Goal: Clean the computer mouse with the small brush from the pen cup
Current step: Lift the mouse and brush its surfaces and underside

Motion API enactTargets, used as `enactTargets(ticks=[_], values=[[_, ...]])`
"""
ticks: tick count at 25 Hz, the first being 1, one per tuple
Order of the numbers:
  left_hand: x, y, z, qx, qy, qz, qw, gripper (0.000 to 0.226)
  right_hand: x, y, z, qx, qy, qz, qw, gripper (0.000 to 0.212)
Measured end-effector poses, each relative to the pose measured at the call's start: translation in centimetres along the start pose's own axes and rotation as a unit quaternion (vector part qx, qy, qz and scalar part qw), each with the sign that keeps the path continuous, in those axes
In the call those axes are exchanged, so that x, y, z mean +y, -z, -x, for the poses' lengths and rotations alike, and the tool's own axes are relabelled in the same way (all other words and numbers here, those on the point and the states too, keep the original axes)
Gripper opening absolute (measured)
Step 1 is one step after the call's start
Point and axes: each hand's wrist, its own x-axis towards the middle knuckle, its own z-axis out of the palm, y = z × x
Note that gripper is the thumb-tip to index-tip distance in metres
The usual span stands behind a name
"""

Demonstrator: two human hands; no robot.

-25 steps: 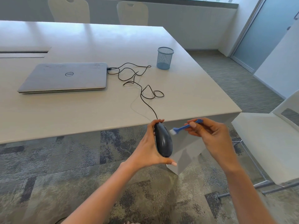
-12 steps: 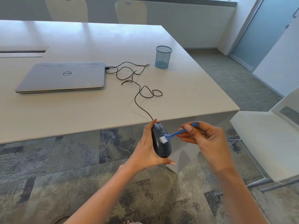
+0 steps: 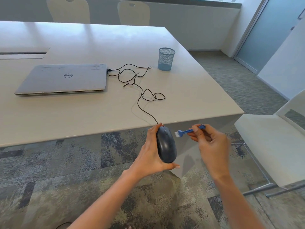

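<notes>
Just the one camera here, a wide-angle one on the person's head, looking forward and down from just off the near edge of the table (image 3: 99, 113). The left hand (image 3: 146, 154) and right hand (image 3: 212, 146) sit closest to the lens, low and centre, while the laptop (image 3: 66, 78), pen cup (image 3: 165, 59) and far chairs (image 3: 133, 12) trail off toward the top edge.

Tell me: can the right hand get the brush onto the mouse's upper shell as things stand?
Probably yes. The right hand pinches the brush, whose bristles sit just beside the mouse, apart from it, with nothing between. The left hand grips the mouse by its left side and ends, leaving the shell bare.
</notes>
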Motion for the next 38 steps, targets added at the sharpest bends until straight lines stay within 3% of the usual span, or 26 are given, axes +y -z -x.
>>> enactTargets(ticks=[3, 7, 11, 14, 18, 23, 25, 28, 33, 36, 38], values=[[-0.3, -0.1, -0.2, -0.005, 0.003, 0.003, 1.0, 0.135, -0.6, -1.2, 1.5, -0.062, 0.043, 0.006, 0.997, 0.008], [-0.9, 0.0, -0.1, -0.024, 0.007, 0.005, 1.0, 0.141, -1.7, -0.7, 1.0, -0.146, 0.039, -0.098, 0.984, 0.009], [-0.6, -0.5, -0.5, -0.027, 0.004, 0.001, 1.0, 0.145, -2.1, -0.9, -1.5, -0.122, 0.161, 0.044, 0.978, 0.009], [-0.6, -0.5, -0.7, -0.025, 0.004, 0.008, 1.0, 0.144, -1.9, -1.2, -2.2, -0.171, 0.216, 0.098, 0.956, 0.008], [-1.3, -0.1, -0.4, -0.015, 0.022, -0.002, 1.0, 0.143, -1.7, 1.0, -2.9, -0.352, 0.081, 0.006, 0.932, 0.008], [-1.1, 0.1, -1.0, -0.006, 0.015, 0.01, 1.0, 0.142, -1.9, 0.1, -3.2, -0.197, 0.168, 0.026, 0.965, 0.016], [-0.8, -0.1, -1.1, -0.011, 0.016, 0.015, 1.0, 0.141, -1.6, -0.8, -2.5, -0.187, 0.198, 0.048, 0.961, 0.013], [-0.7, -0.2, -1.0, -0.001, 0.021, 0.02, 1.0, 0.138, -1.0, -0.3, -1.9, -0.226, 0.19, 0.062, 0.953, 0.014], [-0.6, 0.5, -1.1, 0.015, 0.023, 0.017, 0.999, 0.135, -1.1, 2.6, -2.2, -0.37, 0.075, 0.008, 0.926, 0.021], [-0.3, 0.5, -1.4, 0.01, 0.022, 0.01, 1.0, 0.138, -1.7, 2.2, -2.8, -0.275, 0.092, -0.056, 0.955, 0.019], [0.0, 0.3, -1.4, 0.001, 0.022, 0.015, 1.0, 0.14, -2.1, 0.9, -2.8, -0.2, 0.145, -0.018, 0.969, 0.015]])
